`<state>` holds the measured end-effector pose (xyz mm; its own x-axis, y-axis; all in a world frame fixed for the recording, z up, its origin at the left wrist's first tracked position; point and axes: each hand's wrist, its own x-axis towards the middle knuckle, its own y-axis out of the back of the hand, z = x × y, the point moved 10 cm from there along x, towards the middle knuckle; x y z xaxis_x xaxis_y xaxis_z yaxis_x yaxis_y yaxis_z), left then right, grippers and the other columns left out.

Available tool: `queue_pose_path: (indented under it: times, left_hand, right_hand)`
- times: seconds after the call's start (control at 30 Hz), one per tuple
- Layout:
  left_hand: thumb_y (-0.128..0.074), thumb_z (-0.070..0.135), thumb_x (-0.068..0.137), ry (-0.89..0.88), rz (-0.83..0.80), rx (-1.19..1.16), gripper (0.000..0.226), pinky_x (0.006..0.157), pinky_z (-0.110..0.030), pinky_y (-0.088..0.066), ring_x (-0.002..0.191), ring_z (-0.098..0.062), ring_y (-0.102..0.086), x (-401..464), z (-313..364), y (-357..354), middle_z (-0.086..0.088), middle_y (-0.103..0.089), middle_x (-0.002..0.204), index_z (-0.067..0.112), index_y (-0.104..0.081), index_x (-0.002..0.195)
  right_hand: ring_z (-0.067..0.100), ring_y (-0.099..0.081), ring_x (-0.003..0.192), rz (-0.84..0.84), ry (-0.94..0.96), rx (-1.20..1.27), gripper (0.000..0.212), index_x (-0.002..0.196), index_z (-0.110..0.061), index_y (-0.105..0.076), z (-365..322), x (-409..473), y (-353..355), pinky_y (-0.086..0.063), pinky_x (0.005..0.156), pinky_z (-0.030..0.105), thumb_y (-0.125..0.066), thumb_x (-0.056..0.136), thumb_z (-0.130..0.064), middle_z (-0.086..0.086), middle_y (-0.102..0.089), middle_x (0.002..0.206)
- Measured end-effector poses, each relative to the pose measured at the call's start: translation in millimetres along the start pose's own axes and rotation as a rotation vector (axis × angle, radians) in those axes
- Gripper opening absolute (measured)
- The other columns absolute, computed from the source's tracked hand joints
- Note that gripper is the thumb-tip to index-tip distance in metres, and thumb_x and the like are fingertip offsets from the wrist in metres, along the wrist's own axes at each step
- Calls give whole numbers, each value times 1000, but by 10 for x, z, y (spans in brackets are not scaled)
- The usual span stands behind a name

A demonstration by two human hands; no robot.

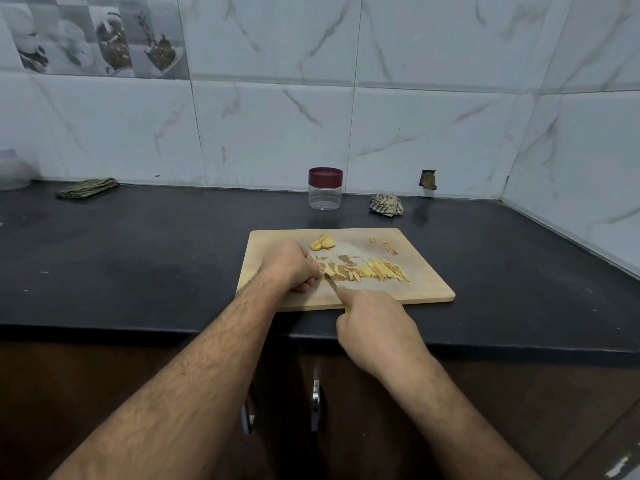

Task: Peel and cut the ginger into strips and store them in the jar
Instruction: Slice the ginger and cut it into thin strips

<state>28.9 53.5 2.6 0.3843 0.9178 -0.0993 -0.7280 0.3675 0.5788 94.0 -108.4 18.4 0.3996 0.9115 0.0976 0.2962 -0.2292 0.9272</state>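
As 2 hands [291, 266] work – 1 knife [330, 284], 1 jar [325, 188], 1 board [426, 289].

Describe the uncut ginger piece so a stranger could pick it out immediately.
Find the wooden cutting board on the black counter. Near its far edge, just beyond the left hand, lies the uncut ginger piece. It is one pale yellow knobbly lump, unlike the thin cut strips spread in a row nearer the person.

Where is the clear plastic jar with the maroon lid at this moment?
In the head view, the clear plastic jar with the maroon lid stands upright, lid on, on the black counter against the tiled wall, behind the wooden cutting board, left of a crumpled cloth.
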Motion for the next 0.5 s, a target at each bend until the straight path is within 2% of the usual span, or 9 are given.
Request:
queue_pose_path:
  times: [0.2, 0.3, 0.4, 0.5]
  left_hand:
    - [-71, 9, 85, 0, 1, -6, 14, 49, -22, -49, 42, -10, -54, -9, 0, -4, 1, -64, 55, 12, -71, 72]
    - [-69, 8, 85, 9, 0, -13, 10, 51, -23, -51, 43, -11, -55, -2, -4, 3, -1, -65, 56, 10, -73, 76]
    - [-70, 7, 84, 25, -9, -10, 4, 61, -28, -56, 45, -14, -55, 18, 6, -6, -3, -65, 58, 6, -73, 83]
    - [-69, 5, 84, 44, -40, -12, 4, 75, -36, -59, 48, -16, -55, 33, 15, -35, -5, -63, 58, 6, -71, 81]
  right_hand:
    - [19, -57, 104, 47, -30, 99, 55, 145, -35, -45, 69, 19, 47, -49, 74, 29, -42, 93, -18, 1, -62, 124]
    - [18, -57, 103, 59, -20, 142, 53, 143, -35, -48, 66, 29, 49, -52, 78, 30, -43, 93, -20, -1, -61, 125]
    - [17, -56, 109, 58, -6, 158, 52, 144, -33, -48, 51, 50, 54, -50, 82, 29, -43, 94, -19, -1, -59, 132]
    - [19, -54, 119, 59, -11, 148, 51, 145, -30, -47, 58, 83, 69, -47, 88, 29, -44, 95, -20, -1, -56, 139]
